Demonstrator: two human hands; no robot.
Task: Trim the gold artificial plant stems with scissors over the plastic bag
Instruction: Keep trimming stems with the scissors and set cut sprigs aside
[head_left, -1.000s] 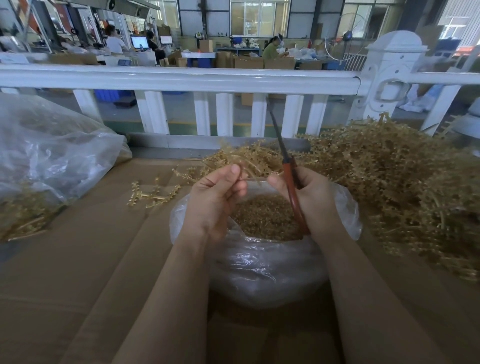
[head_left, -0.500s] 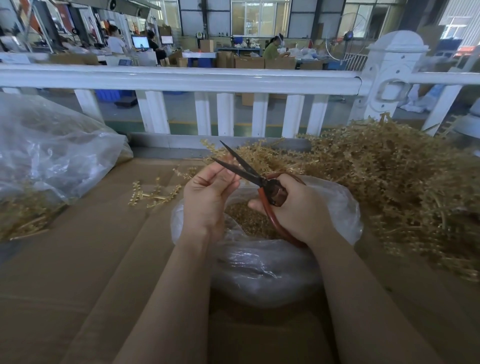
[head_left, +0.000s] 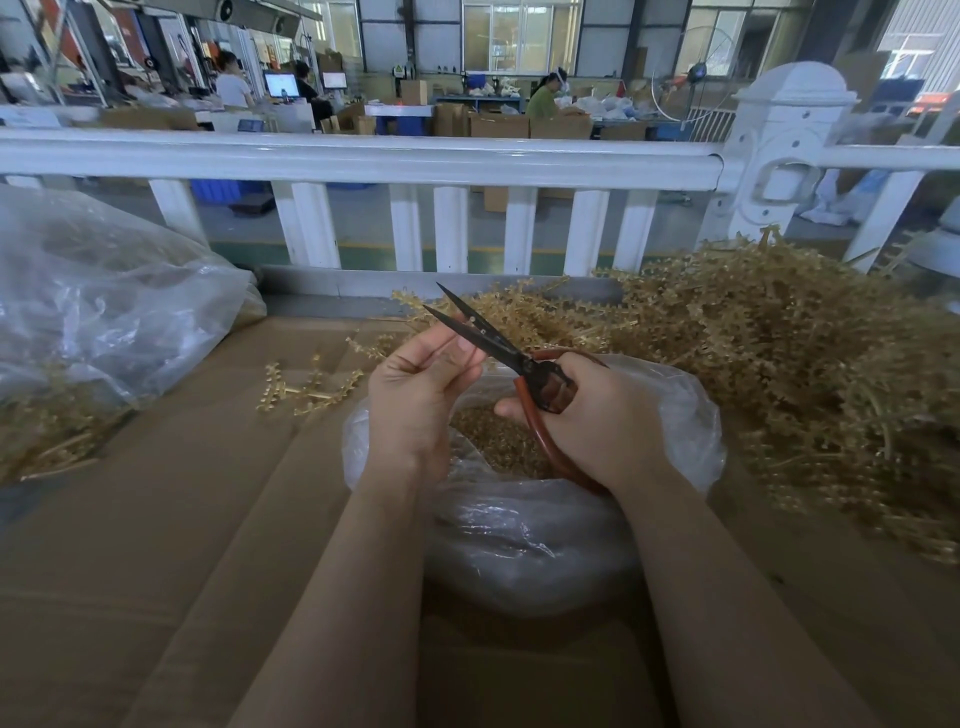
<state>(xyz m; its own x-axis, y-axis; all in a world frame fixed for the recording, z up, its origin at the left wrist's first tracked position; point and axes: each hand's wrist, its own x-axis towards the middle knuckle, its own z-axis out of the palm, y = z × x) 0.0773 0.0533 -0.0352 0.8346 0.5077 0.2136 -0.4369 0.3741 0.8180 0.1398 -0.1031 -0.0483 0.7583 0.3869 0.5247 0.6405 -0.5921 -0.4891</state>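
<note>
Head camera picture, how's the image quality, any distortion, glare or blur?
Head view: wide-angle bending bows the white railing; daylight from the far windows looks bright but not blown out; soft glare streaks the plastic bag; the scissors and both hands are sharp, while the frame edges soften.

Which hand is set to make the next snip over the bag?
The right hand: it grips the scissors, blades open, above the plastic bag. The left hand pinches a thin stem beside the blades, so it likely only feeds.
</note>
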